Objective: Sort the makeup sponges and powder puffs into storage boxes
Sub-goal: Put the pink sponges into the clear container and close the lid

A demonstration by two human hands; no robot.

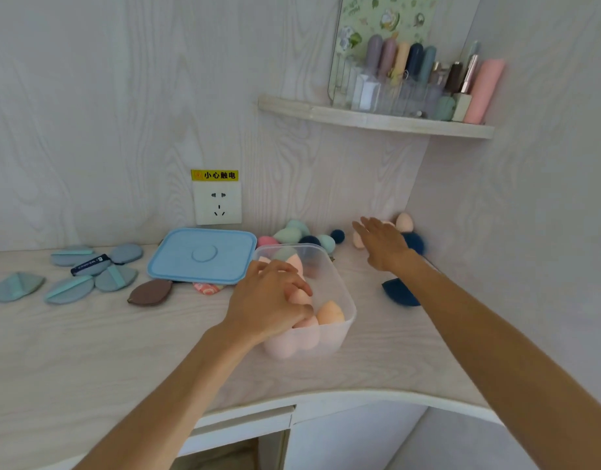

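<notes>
A clear plastic storage box [339, 283] stands mid-desk with several peach sponges inside, one [330, 312] near its right wall. My left hand [270, 296] reaches into the box, fingers curled around a peach sponge [300, 296]. My right hand [382, 242] stretches flat and open toward the back corner, over peach sponges [404, 221] and a dark blue one [415, 241]. Another dark blue sponge [399, 291] lies right of the box. Mint, pink and navy sponges [292, 234] cluster behind the box. Blue-grey powder puffs [88, 273] and a brown puff [149, 292] lie at left.
The light blue box lid [202, 255] lies flat left of the box, with a patterned pink puff [207, 288] peeking from under it. A wall socket [217, 203] sits behind. A corner shelf [377, 118] above holds cosmetics. The desk's curved front edge [326, 396] is near.
</notes>
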